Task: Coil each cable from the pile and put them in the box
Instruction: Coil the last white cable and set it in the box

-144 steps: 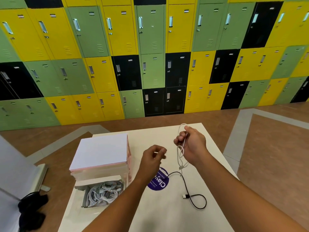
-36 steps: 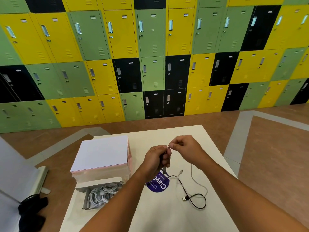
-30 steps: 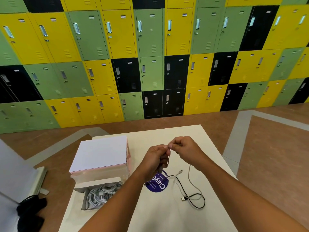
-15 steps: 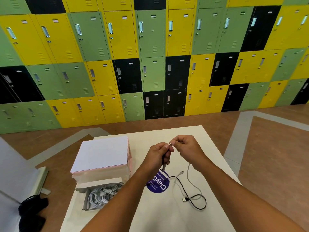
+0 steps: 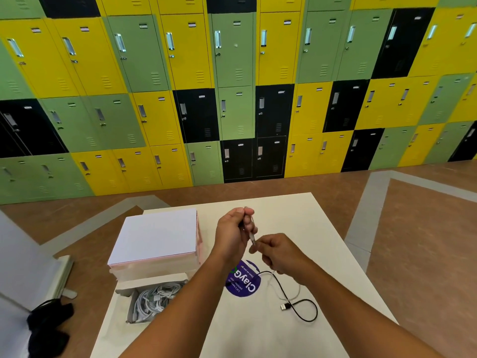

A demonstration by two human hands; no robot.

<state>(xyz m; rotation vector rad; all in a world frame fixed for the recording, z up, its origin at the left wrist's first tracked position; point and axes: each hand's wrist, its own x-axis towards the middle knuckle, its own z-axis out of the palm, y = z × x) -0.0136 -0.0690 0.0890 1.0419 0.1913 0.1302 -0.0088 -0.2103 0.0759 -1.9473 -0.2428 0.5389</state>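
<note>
**Student:** Nearest the viewer, at 5 o'clock from the hands, what lies on the bench (image 5: 258,337)?

**Tutor:** A black cable (image 5: 286,307), loose and uncoiled, with its USB plug free. It appears to be the next item awaiting coiling.

**Student:** And at 8 o'clock?

**Tutor:** The open box (image 5: 149,280), which holds coiled white cables (image 5: 157,298). It sits within reach of the left arm, so a finished coil need travel only a short way.

**Student:** Now the hands.

**Tutor:** The left hand (image 5: 233,235) is curled round the white cable (image 5: 252,236) and holds the gathered part upright above the bench. The right hand (image 5: 280,254), at 4 o'clock from it and almost touching, pinches the same cable just below. The slack falls to the bench beside a purple sticker (image 5: 244,281). One hand anchors and the other probably feeds each turn. How many turns are made cannot be told.

**Student:** Farther off?

**Tutor:** A white-topped carton (image 5: 157,236) at 10 o'clock, then a wall of lockers (image 5: 232,99) at 12 o'clock.
</note>
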